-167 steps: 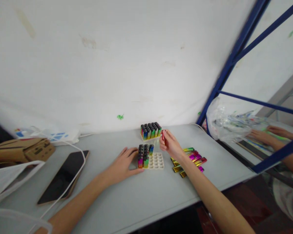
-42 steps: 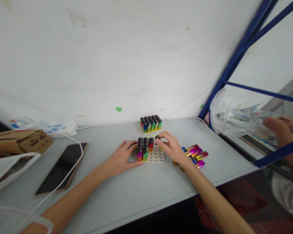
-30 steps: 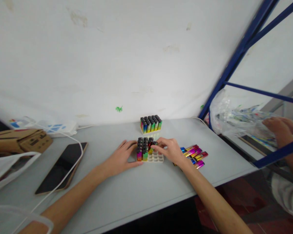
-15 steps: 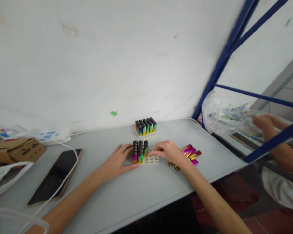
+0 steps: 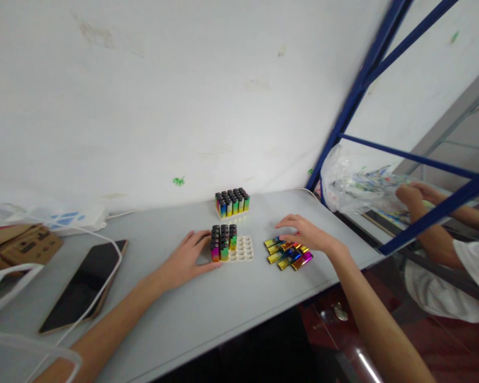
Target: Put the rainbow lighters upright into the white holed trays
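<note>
A white tray with round holes lies on the grey table, its left part filled with upright rainbow-coloured lighters. My left hand rests flat and open against the tray's left side. My right hand hovers with fingers spread over a loose pile of lighters lying to the right of the tray; it holds nothing that I can see. A second tray full of lighters stands farther back near the wall.
A dark phone with a white cable lies at the left, beside a cardboard box and a white power strip. A blue metal frame borders the right. Behind it, another person's hands handle a clear plastic bag.
My right hand has left the tray, after setting a lighter into it, and moved right over the loose pile. My left hand stays at the tray. The camera has turned slightly right.
</note>
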Action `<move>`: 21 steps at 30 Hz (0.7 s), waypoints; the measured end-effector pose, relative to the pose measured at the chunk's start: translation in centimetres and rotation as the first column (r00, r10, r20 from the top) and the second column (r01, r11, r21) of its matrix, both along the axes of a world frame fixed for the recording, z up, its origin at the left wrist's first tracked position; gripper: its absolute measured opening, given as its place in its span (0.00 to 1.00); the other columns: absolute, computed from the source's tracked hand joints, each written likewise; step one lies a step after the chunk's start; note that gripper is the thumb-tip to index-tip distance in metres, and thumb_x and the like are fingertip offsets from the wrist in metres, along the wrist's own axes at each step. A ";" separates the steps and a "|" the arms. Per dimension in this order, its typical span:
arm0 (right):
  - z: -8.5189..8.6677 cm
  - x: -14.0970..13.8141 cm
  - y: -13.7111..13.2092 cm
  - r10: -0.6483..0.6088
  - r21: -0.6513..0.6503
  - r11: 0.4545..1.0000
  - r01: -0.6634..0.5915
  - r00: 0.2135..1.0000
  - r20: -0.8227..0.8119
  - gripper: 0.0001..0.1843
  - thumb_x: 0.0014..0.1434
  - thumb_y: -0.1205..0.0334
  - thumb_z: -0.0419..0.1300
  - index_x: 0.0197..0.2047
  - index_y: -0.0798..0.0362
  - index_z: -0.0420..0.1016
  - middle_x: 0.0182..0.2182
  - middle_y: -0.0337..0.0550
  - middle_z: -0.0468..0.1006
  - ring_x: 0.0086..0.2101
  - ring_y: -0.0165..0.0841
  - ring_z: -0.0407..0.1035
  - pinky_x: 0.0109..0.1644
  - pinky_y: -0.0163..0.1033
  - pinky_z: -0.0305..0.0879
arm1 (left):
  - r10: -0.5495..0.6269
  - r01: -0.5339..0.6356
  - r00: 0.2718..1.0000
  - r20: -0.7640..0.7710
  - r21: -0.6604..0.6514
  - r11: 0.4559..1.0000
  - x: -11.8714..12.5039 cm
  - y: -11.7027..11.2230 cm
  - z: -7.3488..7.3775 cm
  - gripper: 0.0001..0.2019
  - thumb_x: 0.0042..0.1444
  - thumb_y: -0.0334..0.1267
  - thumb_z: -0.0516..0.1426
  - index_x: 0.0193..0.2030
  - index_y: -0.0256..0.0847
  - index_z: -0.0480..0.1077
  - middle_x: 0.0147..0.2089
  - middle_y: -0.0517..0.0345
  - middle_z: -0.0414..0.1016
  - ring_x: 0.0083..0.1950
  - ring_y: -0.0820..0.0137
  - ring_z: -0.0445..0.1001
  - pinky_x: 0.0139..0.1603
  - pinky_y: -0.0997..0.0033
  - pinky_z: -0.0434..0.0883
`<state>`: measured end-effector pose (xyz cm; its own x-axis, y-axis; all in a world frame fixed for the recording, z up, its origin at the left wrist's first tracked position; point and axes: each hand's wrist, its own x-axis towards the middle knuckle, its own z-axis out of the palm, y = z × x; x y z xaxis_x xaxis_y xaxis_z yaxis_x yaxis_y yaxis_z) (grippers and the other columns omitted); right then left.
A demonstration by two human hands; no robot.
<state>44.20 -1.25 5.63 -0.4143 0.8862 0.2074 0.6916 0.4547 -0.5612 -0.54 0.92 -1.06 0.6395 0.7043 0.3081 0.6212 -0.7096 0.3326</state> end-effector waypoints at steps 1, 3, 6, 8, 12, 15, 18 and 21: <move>-0.1 0.3 0.0 -0.001 -0.018 1.000 0.001 1.000 0.020 0.16 0.70 0.42 0.74 0.52 0.43 0.93 0.55 0.52 0.88 0.57 0.51 0.79 0.72 0.59 0.72 | -0.001 0.001 1.000 0.001 -0.004 1.000 0.0 0.0 0.0 0.39 0.72 0.74 0.60 0.74 0.44 0.75 0.76 0.39 0.77 0.76 0.43 0.76 0.86 0.36 0.62; -0.9 0.5 0.0 0.013 -0.036 0.999 -0.011 0.999 0.039 0.14 0.71 0.45 0.74 0.49 0.44 0.92 0.54 0.53 0.87 0.59 0.50 0.78 0.72 0.58 0.71 | -0.005 0.005 1.000 0.005 -0.008 1.000 0.1 0.0 0.1 0.40 0.72 0.74 0.60 0.74 0.44 0.75 0.76 0.39 0.77 0.76 0.44 0.76 0.86 0.36 0.61; -2.5 -0.3 0.0 0.021 -0.005 1.000 -0.021 1.000 0.009 0.13 0.73 0.46 0.72 0.47 0.47 0.88 0.54 0.53 0.87 0.59 0.48 0.78 0.71 0.56 0.72 | -0.006 0.005 1.000 0.009 0.002 1.000 0.2 0.0 0.0 0.39 0.72 0.74 0.60 0.74 0.44 0.75 0.76 0.39 0.77 0.77 0.44 0.75 0.87 0.36 0.60; -3.2 -1.1 0.0 -0.016 0.014 1.000 0.017 1.000 -0.021 0.14 0.74 0.45 0.71 0.46 0.48 0.85 0.50 0.52 0.87 0.54 0.47 0.79 0.67 0.55 0.74 | -0.001 0.001 1.000 0.008 0.005 1.000 0.2 0.0 -0.1 0.39 0.72 0.73 0.60 0.74 0.45 0.75 0.77 0.39 0.77 0.77 0.43 0.75 0.87 0.35 0.59; -2.9 -2.3 -0.2 -0.160 0.067 0.982 0.176 0.967 -0.200 0.19 0.72 0.39 0.70 0.46 0.47 0.83 0.45 0.48 0.88 0.47 0.46 0.80 0.61 0.53 0.76 | -0.002 0.002 1.000 0.006 -0.002 1.000 0.3 0.1 -0.1 0.39 0.72 0.73 0.60 0.75 0.44 0.74 0.77 0.39 0.77 0.78 0.43 0.75 0.87 0.35 0.59; -1.4 -2.9 -0.5 -0.231 0.080 0.954 0.288 0.881 -0.413 0.23 0.67 0.35 0.73 0.45 0.47 0.83 0.39 0.44 0.87 0.39 0.42 0.79 0.50 0.47 0.77 | -0.003 0.003 1.000 0.012 0.002 1.000 0.3 0.2 -0.1 0.40 0.72 0.74 0.59 0.74 0.44 0.74 0.77 0.39 0.77 0.77 0.44 0.75 0.87 0.35 0.59; -0.1 -3.8 -0.4 -0.288 0.055 0.913 0.405 0.732 -0.617 0.25 0.66 0.34 0.72 0.45 0.49 0.84 0.30 0.38 0.80 0.31 0.36 0.73 0.40 0.42 0.72 | -0.006 0.006 1.000 0.019 0.007 1.000 0.4 0.4 -0.1 0.40 0.72 0.75 0.58 0.73 0.42 0.75 0.76 0.38 0.78 0.76 0.43 0.76 0.86 0.35 0.60; 0.3 -5.7 0.2 -0.310 -0.031 0.861 0.508 0.474 -0.824 0.28 0.63 0.31 0.73 0.46 0.50 0.84 0.26 0.33 0.73 0.29 0.33 0.67 0.36 0.39 0.68 | -0.018 0.018 1.000 0.019 0.000 1.000 0.5 0.5 -0.1 0.41 0.72 0.76 0.57 0.73 0.41 0.75 0.76 0.36 0.77 0.76 0.43 0.75 0.86 0.36 0.60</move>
